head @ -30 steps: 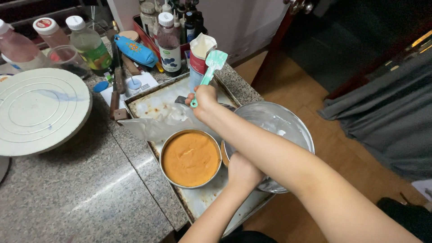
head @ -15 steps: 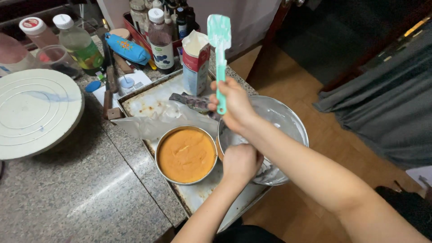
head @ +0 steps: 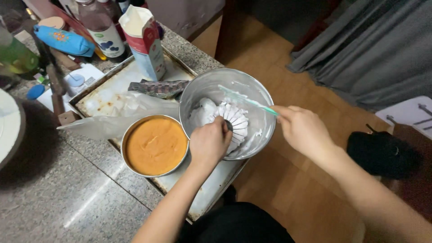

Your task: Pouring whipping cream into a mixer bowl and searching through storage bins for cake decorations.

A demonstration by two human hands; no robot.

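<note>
In the bowl [head: 252, 90] now — spatula [head: 245, 100], lowered

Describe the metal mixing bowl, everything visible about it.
The metal mixing bowl is round, shiny and steel-looking, standing on the near right corner of a worn baking tray, its right side reaching past the counter edge. Inside sit white cream and a cream-coated whisk, gripped by the left hand at the near rim. The right hand holds a teal spatula across the bowl's top. Its left side sits close to a round pan of orange batter.
</note>
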